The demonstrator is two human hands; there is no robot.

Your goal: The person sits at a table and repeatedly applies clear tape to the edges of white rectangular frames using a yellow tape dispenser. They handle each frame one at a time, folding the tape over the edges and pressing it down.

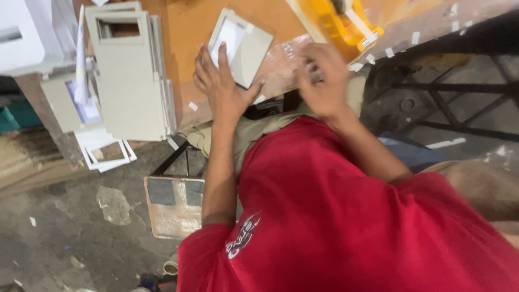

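Observation:
My left hand point(224, 89) lies spread on a small grey card frame with a white window point(246, 46). Its fingers rest on the frame's near edge and the thumb hooks the lower corner. The frame sits tilted on the orange table top point(189, 27). My right hand point(321, 81) is blurred. It hovers with curled fingers over the table's plastic-covered edge point(281, 65), just below a yellow tape dispenser point(340, 24). Whether it holds anything is hidden by the blur. My red shirt point(346, 216) fills the lower right.
A stack of grey card panels with cut-out windows point(130, 75) stands left of my left hand. White boxes point(21, 32) sit at far left. White frames point(108, 154) and a wooden board point(173, 208) lie on the floor. A black metal frame point(448, 103) is at right.

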